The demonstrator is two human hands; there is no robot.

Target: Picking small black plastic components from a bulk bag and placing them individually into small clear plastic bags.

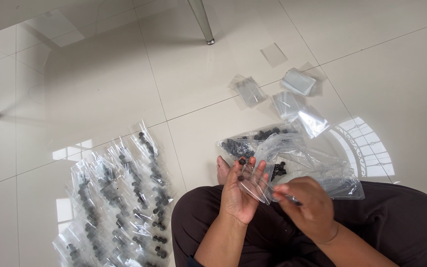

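- fingers [245,170] of the left hand [240,193] are spread and point up, palm open, with 2 small dark beads [241,162] resting on the fingertips.
- a small clear bag [257,184] lies against those left fingers, between the 2 hands.
- right hand [308,205] has its thumb and fingers pinched together on the bag's edge, just beside the left palm.
- behind the hands, a large clear bag [317,165] holds a heap of loose dark beads [245,146] on the tiled floor [100,84].
- empty small bags [292,99] lie scattered farther off.
- to the left, rows of filled bags [119,198] lie side by side.
- dark trousers [401,222] cover the person's folded legs, and a bare foot [222,168] shows by the left hand.
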